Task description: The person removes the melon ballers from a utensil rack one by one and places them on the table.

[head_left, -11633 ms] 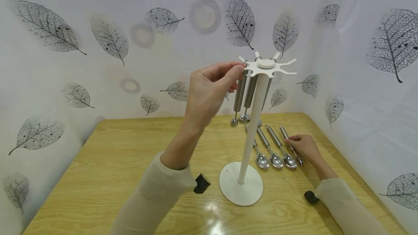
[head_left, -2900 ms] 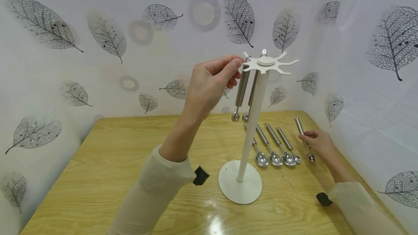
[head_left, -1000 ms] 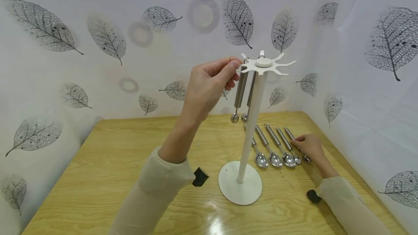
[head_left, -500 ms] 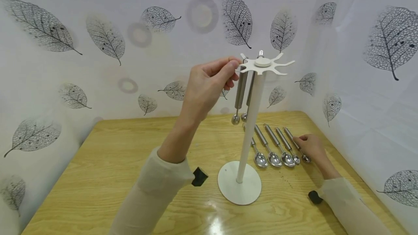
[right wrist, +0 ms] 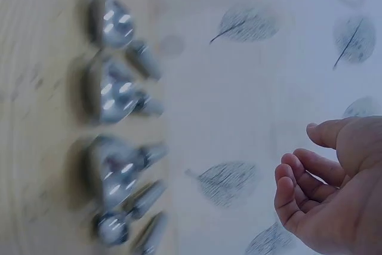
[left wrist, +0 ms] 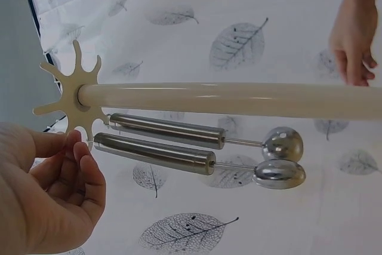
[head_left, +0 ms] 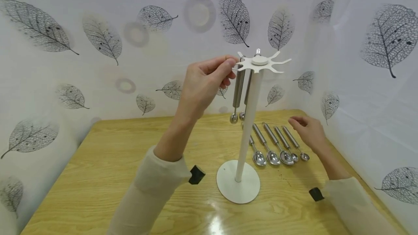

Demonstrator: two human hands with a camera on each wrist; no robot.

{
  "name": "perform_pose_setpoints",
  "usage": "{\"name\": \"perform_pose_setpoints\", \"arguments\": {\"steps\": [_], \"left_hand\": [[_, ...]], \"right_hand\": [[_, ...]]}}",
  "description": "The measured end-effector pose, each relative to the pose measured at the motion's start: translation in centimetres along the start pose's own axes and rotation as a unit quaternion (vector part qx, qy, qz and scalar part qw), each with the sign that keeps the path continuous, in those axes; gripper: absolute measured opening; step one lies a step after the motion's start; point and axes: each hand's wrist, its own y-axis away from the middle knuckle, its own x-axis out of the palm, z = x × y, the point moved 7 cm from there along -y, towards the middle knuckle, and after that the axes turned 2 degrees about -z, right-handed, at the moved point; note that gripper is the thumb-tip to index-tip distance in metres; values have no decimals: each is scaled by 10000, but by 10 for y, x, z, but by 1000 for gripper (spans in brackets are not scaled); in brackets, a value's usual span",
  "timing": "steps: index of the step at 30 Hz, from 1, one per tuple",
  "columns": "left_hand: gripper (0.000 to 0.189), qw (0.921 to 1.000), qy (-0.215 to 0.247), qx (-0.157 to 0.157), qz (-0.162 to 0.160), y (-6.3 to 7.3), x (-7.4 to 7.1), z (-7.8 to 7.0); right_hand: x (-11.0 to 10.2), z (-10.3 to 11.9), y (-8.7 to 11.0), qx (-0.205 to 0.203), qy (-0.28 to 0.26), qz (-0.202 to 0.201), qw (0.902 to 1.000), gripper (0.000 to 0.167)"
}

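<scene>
My left hand (head_left: pixel 202 86) pinches the tip of one arm of the white utensil stand (head_left: pixel 250 119), at its star-shaped top. Beside those fingers two steel scoops hang by their handles; the nearer scoop (left wrist: pixel 155 153) has a small bowl, and the other scoop (left wrist: pixel 167 131) hangs just behind. My right hand (head_left: pixel 308 133) is raised above the right of the table, fingers loosely curled around nothing. Below it, two small scoops (head_left: pixel 295 142) lie beside three larger oval-bowled ones (head_left: pixel 273 157), handles pointing away from me. The leftmost handle is partly hidden behind the pole.
The stand's round white base (head_left: pixel 228 188) rests on the wooden table (head_left: pixel 130 177). A leaf-patterned curtain (head_left: pixel 209 46) stands behind the table and along its right side. Dark specks lie in front of the scoops.
Compared with 11.6 seconds ago, fewer scoops hang and more lie on the table. My right hand set a small scoop down at the row's right end, released it and rose. The left hand keeps its pinch.
</scene>
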Motion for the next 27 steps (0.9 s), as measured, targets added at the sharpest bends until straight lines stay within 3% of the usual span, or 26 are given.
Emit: {"name": "perform_pose_setpoints", "arguments": {"steps": [13, 18, 27], "left_hand": [[20, 9998, -21, -181, 71, 0, -1, 0], [19, 9997, 44, -212, 120, 0, 0, -1], [20, 9998, 58, -187, 94, 0, 0, -2]], "right_hand": [[-8, 104, 4, -527, -931, 77, 9942, 37], [-4, 132, 6, -716, -1390, 323, 9872, 31], [-1, 168, 3, -1087, -1755, 452, 9774, 30]]}}
